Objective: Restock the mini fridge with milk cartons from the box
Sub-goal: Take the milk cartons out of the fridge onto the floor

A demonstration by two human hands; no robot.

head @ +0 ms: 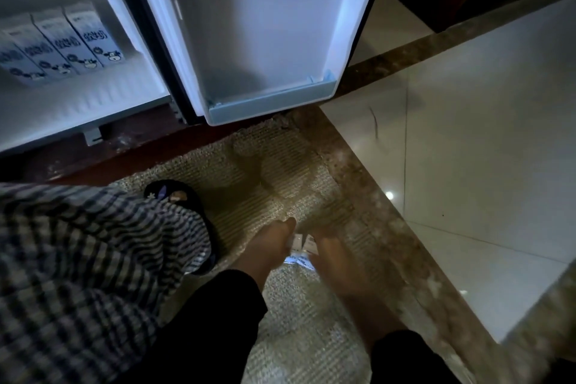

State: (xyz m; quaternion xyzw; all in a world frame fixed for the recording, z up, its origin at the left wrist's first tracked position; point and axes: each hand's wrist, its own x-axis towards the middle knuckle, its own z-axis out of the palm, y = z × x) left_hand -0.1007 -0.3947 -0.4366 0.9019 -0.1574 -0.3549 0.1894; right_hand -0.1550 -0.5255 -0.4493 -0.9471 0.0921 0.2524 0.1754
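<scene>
The mini fridge (93, 103) stands open at the upper left, its door (265, 40) swung toward me with bare white shelves. Several white-and-blue milk cartons (62, 40) with cow pictures stand in a row inside. Low in the middle of the view, my left hand (271, 243) and my right hand (330, 259) hold milk cartons (304, 248) between them above the rug. The picture is blurred there, so only the carton tops and a blue patch show. The box is out of view.
A beige woven rug (280, 171) lies under my hands in front of the fridge. My checked trouser leg (78, 259) and a dark slipper (180, 196) fill the lower left. A brown stone border (389, 227) and glossy white tiles (483, 150) lie to the right.
</scene>
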